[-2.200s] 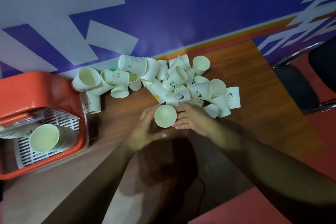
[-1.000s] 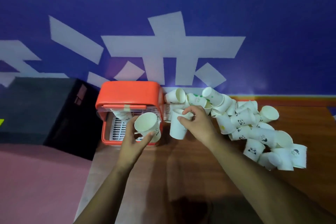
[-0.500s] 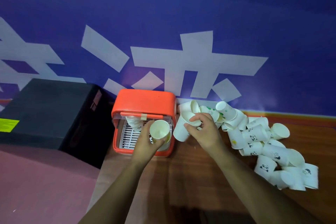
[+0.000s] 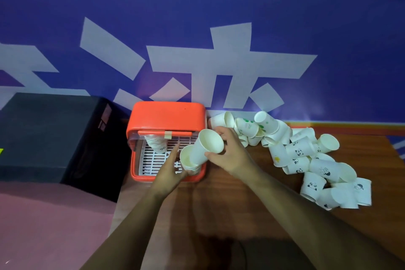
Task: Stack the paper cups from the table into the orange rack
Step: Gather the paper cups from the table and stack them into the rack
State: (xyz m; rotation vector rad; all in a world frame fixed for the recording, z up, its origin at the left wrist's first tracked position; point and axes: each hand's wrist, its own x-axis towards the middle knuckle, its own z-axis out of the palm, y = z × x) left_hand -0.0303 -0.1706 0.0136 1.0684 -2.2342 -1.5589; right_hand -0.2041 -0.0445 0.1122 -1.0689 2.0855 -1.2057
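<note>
The right hand [image 4: 228, 153] is gripping a paper cup [image 4: 206, 147], fingers curled round its upper wall, and is tilting it so that its base is sitting in the mouth of a short cup stack [image 4: 188, 160]. That stack is standing in the front right corner of the orange rack [image 4: 166, 116], and the left hand [image 4: 168, 173] is pinching it between thumb and fingers. To the right, loose cups [image 4: 306, 155] are lying heaped on the table [image 4: 219, 204].

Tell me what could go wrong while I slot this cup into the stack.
The cup in your right hand enters the stack tilted, so it may jam or dent a rim. That stack, held by your left hand, sits at the front edge of the orange rack and could tip out.
</note>
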